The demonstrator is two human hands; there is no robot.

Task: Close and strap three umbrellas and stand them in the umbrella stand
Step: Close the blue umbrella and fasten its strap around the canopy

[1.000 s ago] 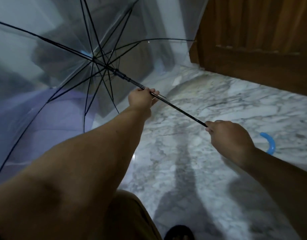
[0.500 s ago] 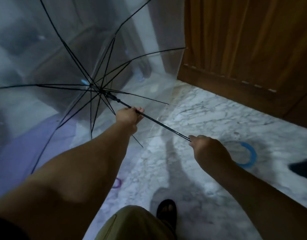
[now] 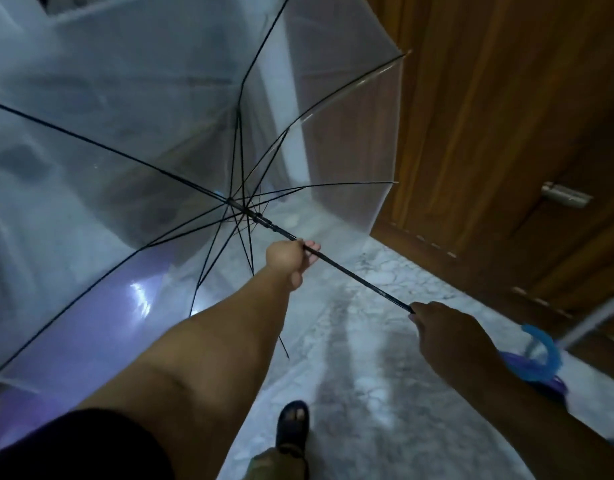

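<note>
A clear plastic umbrella (image 3: 167, 140) with black ribs is spread open ahead of me and to the left. Its black shaft (image 3: 354, 275) slants down to the right. My left hand (image 3: 288, 259) is closed around the shaft just below the runner. My right hand (image 3: 447, 332) grips the handle end, whose blue crook handle (image 3: 546, 355) curves out behind my wrist. A purple umbrella (image 3: 527, 370) lies bundled on the floor by that handle. No umbrella stand is visible.
White-grey marble floor (image 3: 361, 358) lies underneath. A wooden door (image 3: 506, 133) with a metal stopper (image 3: 563, 194) fills the right side. A purple sheet (image 3: 73, 323) shows through the canopy at lower left. My sandalled foot (image 3: 293, 424) is near the bottom centre.
The open umbrella has swung upward and to the right, toward the door, with the canopy still spread. Both hands keep their grips on the shaft and handle.
</note>
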